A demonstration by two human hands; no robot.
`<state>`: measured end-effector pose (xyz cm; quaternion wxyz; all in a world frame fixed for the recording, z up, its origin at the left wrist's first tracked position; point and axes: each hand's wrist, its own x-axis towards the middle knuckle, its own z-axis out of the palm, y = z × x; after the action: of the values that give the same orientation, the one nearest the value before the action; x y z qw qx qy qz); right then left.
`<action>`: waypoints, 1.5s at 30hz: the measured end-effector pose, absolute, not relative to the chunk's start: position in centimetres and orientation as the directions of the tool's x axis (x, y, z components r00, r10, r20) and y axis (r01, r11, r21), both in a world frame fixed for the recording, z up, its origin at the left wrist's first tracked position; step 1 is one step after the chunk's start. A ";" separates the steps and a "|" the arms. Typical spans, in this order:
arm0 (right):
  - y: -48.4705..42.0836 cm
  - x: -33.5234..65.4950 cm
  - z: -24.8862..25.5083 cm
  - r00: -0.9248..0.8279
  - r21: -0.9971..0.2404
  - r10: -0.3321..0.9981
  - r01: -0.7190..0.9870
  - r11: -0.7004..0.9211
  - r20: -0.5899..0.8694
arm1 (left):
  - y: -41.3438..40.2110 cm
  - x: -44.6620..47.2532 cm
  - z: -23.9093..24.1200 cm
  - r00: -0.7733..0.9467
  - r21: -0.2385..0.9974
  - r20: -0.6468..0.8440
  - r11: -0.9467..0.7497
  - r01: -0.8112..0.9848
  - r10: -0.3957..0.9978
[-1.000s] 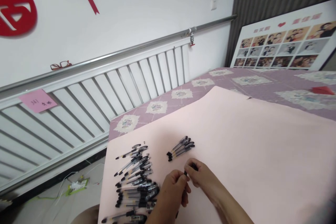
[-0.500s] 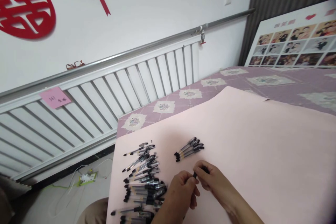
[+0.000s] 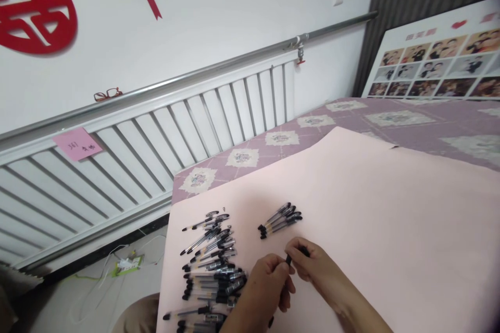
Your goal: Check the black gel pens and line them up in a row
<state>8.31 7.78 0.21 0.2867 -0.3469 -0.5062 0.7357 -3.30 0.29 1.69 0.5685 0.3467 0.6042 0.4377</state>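
My left hand (image 3: 271,278) and my right hand (image 3: 310,261) meet above the pink sheet, fingers closed on a black pen (image 3: 288,259). Its dark middle shows between my fingertips, and a black part shows in my right hand; the rest is covered. Just beyond my hands lies a small fanned group of capped black pens (image 3: 279,220). To the left, a long row of clear-barrelled pens with black ends (image 3: 213,273) is spread along the sheet's edge, with loose caps and small tips among them. My left forearm hides part of that row.
The pink sheet (image 3: 371,208) covers a purple patterned cloth (image 3: 242,157). Behind stands a white radiator (image 3: 211,119) with a pink note (image 3: 77,144) and a pipe holding glasses (image 3: 108,94). A power strip (image 3: 128,265) lies on the floor. A photo board (image 3: 433,62) leans at right.
The view has shifted slightly. Both hands stay together on the pen in nearly the same pose, and a dark end now shows below my left hand.
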 end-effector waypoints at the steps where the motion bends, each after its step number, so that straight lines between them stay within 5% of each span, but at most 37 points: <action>1: 7.7 8.4 0.2 -0.604 -0.937 0.768 -0.098 -0.336 -0.212 | 0.2 -3.4 1.9 -0.092 0.923 -0.382 0.373 -0.099 0.920; 8: 7.6 8.7 0.9 -0.595 -0.845 0.778 -0.296 -0.445 -0.201 | -0.7 -4.5 2.3 0.113 0.850 -0.417 0.431 -0.302 0.902; 17: 7.7 8.5 0.1 -0.531 -0.765 0.807 -0.397 -0.507 -0.259 | -1.1 -4.9 1.6 0.109 0.838 -0.368 0.380 -0.391 0.923; 22: 7.2 8.1 0.5 -0.536 -0.842 0.804 -0.283 -0.459 -0.258 | -0.9 -5.6 1.4 0.054 0.846 -0.336 0.326 -0.423 0.941; 28: 6.7 7.3 -0.2 -0.558 -0.975 0.803 0.057 -0.216 -0.211 | -1.4 -8.8 4.1 -0.140 0.898 -0.291 0.219 -0.382 0.947; 31: 6.2 6.7 -0.8 -0.579 -0.981 0.803 0.189 -0.035 -0.140 | -1.8 -11.2 4.6 -0.229 0.950 -0.239 0.179 -0.255 0.944; 35: 5.2 5.4 -1.4 -0.600 -0.918 0.800 0.328 0.222 -0.021 | -2.3 -14.1 3.0 -0.325 0.958 -0.198 0.253 0.135 0.925; 40: 4.0 3.1 -2.3 -0.651 -0.768 0.755 0.439 0.466 0.087 | -2.5 -15.9 1.2 -0.249 0.710 0.037 0.150 0.688 0.968; 45: 3.8 1.5 -2.9 -0.662 -0.676 0.744 0.508 0.533 0.089 | -2.3 -16.4 1.3 -0.150 0.527 0.063 0.095 0.844 0.987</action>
<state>1.49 3.78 -2.86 0.1872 -0.3662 -0.8553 0.3152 -16.35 -2.26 1.29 0.1561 0.6328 0.7234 0.2278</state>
